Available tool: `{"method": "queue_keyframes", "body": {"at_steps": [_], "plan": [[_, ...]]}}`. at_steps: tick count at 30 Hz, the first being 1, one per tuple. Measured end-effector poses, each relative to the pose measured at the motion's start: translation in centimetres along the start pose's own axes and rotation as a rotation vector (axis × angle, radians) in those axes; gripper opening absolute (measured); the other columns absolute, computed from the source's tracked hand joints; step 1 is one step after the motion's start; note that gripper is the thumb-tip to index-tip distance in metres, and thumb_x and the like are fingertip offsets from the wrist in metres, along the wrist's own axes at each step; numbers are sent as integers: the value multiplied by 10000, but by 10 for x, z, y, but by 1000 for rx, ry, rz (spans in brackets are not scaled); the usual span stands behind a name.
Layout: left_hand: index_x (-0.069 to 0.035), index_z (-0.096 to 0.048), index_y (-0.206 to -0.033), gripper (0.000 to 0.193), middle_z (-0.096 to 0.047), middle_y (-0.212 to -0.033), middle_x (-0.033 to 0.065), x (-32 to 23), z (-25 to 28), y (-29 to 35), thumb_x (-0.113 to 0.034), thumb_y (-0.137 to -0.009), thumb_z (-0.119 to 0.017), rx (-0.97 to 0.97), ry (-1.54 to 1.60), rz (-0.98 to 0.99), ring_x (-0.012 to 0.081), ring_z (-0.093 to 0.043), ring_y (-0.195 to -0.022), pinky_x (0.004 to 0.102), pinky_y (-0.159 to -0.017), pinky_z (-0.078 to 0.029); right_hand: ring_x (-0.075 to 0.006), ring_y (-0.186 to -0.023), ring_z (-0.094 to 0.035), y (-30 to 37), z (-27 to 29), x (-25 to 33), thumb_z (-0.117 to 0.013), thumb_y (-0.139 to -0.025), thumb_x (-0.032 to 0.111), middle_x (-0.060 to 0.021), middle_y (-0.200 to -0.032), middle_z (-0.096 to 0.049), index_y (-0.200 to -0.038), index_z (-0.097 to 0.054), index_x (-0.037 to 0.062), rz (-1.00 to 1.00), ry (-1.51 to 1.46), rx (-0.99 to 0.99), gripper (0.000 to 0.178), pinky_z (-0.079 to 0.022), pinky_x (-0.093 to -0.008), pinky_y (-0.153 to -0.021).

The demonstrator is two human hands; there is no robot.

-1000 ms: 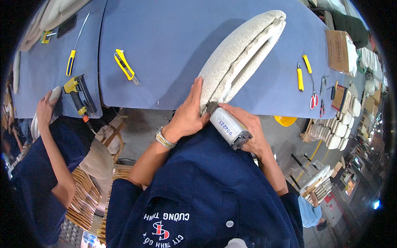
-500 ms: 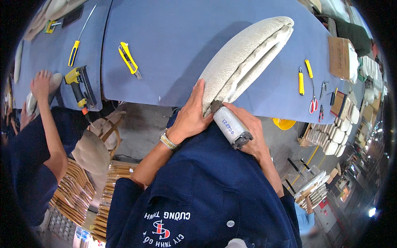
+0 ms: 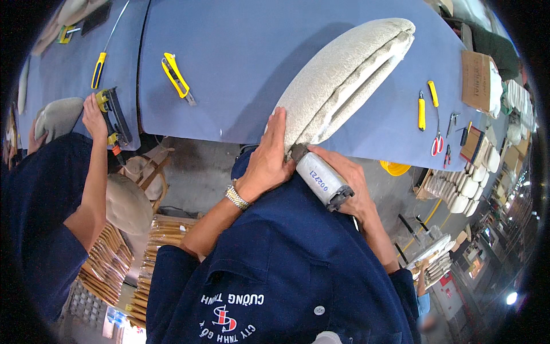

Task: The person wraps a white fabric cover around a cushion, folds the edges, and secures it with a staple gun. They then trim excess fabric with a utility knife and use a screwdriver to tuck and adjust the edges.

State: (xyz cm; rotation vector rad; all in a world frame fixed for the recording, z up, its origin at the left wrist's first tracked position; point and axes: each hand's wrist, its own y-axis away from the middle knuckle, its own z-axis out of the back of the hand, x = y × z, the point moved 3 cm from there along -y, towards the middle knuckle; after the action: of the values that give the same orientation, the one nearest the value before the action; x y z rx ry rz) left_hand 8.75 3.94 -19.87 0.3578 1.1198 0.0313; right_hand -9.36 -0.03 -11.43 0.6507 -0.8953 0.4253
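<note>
Blue fabric covers the long workbench (image 3: 229, 51), the largest item, which spans the far half of the view. One beige upholstered cushion panel (image 3: 344, 80) lies on it, running diagonally from the near edge at centre toward the far right; its near end overhangs the bench edge.

The left hand (image 3: 269, 157) lies flat and spread on that near end, pressing the fabric down. The right hand (image 3: 349, 183) is wrapped around one grey cylindrical pneumatic tool (image 3: 321, 179), whose nose touches the cushion's near corner just beside the left fingers. One metal wristwatch (image 3: 236, 196) sits on the left wrist.

For a sound result, judging from this pose, the fabric should be kept taut under the flat palm, the tool nose held square to the folded edge, and the left fingertips kept clear of the nose.

Counted, large to small: one co-worker in dark blue at the left, one hand (image 3: 94, 114) on one yellow-and-black stapler (image 3: 114, 117), with one padded beige part (image 3: 57, 117) beside it; one cardboard box (image 3: 475, 80) at far right; two yellow utility knives (image 3: 177, 77) left of the cushion and two smaller yellow ones (image 3: 422, 109) to its right; one pair of red-handled scissors (image 3: 438, 143).
</note>
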Motion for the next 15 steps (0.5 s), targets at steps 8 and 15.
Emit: {"method": "queue_keyframes", "body": {"at_steps": [8, 15], "plan": [[36, -58, -1586, 1060, -193, -1623, 301, 6, 2, -1, -11, -755, -714, -31, 66, -11, 441, -213, -1509, 441, -1233, -249, -367, -1142, -657, -2, -4, 1, -756, -706, 133, -180, -1286, -659, -1384, -565, 49, -35, -8, -18, 710, -519, -407, -983], [41, -71, -1583, 1074, -209, -1619, 300, 3, -1, -2, -4, -737, -730, -37, 71, 11, 436, -216, -1510, 437, -1232, -253, -381, -1055, -667, 6, -2, 3, -763, -699, 133, -199, -1218, -676, -1390, -565, 37, 92, 24, -40, 725, -537, -413, -925]]}}
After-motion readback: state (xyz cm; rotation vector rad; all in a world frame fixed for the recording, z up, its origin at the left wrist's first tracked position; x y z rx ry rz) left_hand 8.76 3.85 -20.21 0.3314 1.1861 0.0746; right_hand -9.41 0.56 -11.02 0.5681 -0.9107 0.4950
